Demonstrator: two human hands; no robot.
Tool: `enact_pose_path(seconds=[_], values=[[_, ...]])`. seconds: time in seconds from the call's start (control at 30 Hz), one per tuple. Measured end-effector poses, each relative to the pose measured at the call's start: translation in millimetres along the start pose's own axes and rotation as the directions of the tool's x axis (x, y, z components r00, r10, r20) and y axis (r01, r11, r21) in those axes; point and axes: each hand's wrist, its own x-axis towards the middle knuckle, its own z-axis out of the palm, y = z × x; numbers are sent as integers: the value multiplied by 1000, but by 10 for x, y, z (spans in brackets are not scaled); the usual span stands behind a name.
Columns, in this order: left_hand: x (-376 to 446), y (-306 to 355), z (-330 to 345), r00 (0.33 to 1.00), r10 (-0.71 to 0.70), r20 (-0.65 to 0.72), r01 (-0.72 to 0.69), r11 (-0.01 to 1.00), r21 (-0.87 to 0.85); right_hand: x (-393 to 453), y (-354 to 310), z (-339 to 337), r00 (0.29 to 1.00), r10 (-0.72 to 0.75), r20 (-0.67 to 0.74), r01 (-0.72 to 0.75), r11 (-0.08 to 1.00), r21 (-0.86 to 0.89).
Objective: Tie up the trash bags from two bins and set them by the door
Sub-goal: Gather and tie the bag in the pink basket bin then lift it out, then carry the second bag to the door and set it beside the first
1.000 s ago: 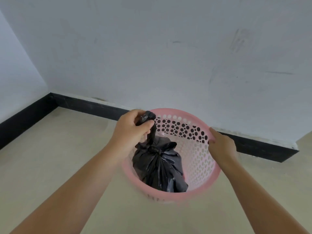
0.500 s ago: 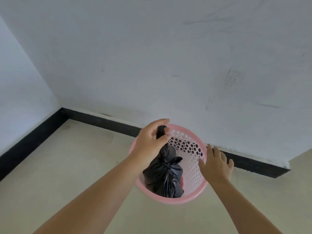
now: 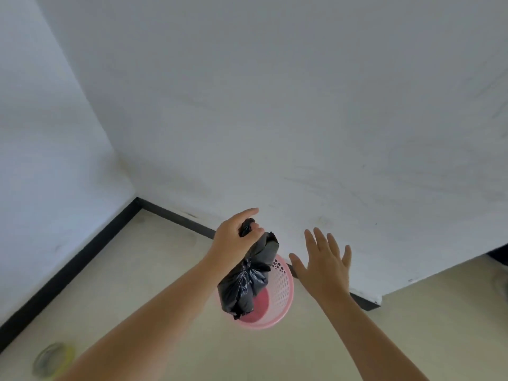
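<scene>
A knotted black trash bag point(image 3: 247, 281) hangs in the air above a pink perforated bin point(image 3: 280, 295) that stands on the floor against the wall. My left hand point(image 3: 233, 240) is shut on the bag's twisted top above the knot. The bag's bottom hangs over the bin's mouth and covers its left rim. My right hand point(image 3: 324, 265) is open, fingers spread, to the right of the bag and above the bin, touching neither. The bin's pink bottom shows bare under the bag.
White walls meet at a corner point(image 3: 136, 198) to the left, with a black skirting board point(image 3: 68, 259) along the beige floor. A round yellowish floor drain point(image 3: 50, 360) lies at bottom left. At far right the wall ends at a dark opening point(image 3: 497, 254).
My left hand has lifted the tied bag up out of the bin. My right hand has let go of the bin's rim and risen, open. The view has pulled up and away from the bin.
</scene>
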Motion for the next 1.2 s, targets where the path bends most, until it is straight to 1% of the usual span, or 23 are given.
enact_pose_path(seconds=[0.13, 0.27, 0.37, 0.47, 0.57, 0.63, 0.77, 0.87, 0.93, 1.0, 1.1, 1.2], values=[[-577, 420, -383, 983, -108, -146, 106, 994, -24, -364, -327, -664, 984, -180, 15, 180, 983, -37], [-1303, 761, -726, 927, -170, -334, 159, 985, -60, -769, -698, -1022, 926, -376, 29, 377, 925, -50], [-1969, 889, -988, 875, -218, -432, 222, 974, -40, -1114, -1085, -1113, 847, -530, 28, 531, 846, -53], [-2768, 904, -1229, 786, -274, -554, 320, 947, -14, -1560, -1591, -1061, 726, -686, 41, 688, 725, -43], [-3716, 883, -1393, 661, -342, -668, 408, 911, -62, -2213, -2120, -936, 557, -830, 25, 830, 557, 17], [-4374, 889, -1419, 563, -382, -732, 459, 882, -107, -2748, -2429, -836, 423, -904, 60, 905, 425, 20], [-5644, 872, -1348, 338, -434, -835, 492, 838, -237, -3951, -2843, -620, 166, -975, 147, 985, 171, 27], [-6568, 903, -1253, 201, -415, -887, 480, 831, -280, -4871, -2948, -481, 6, -983, 182, 999, 12, 33], [-7070, 960, -1209, 127, -384, -915, 477, 832, -283, -5354, -2966, -430, -65, -979, 193, 998, -60, 32], [-7691, 1043, -1102, 21, -346, -938, 468, 833, -296, -5953, -2965, -371, -166, -965, 201, 986, -163, 34], [-8502, 1159, -956, -111, -314, -943, 480, 814, -328, -6773, -2976, -305, -296, -932, 209, 955, -289, 64], [-9226, 1258, -861, -270, -300, -915, 454, 798, -396, -7524, -3050, -246, -419, -884, 207, 908, -411, 85]])
